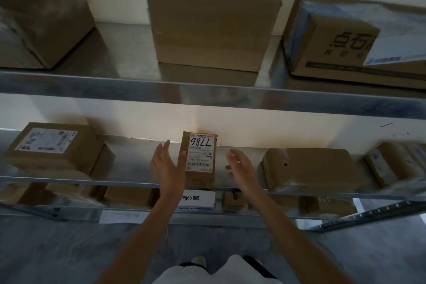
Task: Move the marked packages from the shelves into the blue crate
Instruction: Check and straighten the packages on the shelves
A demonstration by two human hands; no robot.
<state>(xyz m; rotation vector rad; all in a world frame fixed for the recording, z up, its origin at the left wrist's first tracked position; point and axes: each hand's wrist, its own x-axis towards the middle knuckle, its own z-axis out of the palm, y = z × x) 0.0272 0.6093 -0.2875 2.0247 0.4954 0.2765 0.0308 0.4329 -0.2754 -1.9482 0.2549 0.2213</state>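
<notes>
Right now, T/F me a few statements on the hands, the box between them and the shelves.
1. Both hands, left hand and right hand, are open on either side of the small box. True.
2. The small box's label reads 0140. False: it reads 7786, handwritten.
3. The small box sits on the top shelf. False: it is on the middle shelf.
4. The right hand is apart from the small box. True.
5. The blue crate shows in this view. False: no crate is visible.

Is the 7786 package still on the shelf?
Yes: the package rests on the shelf, both hands open beside it.
</notes>
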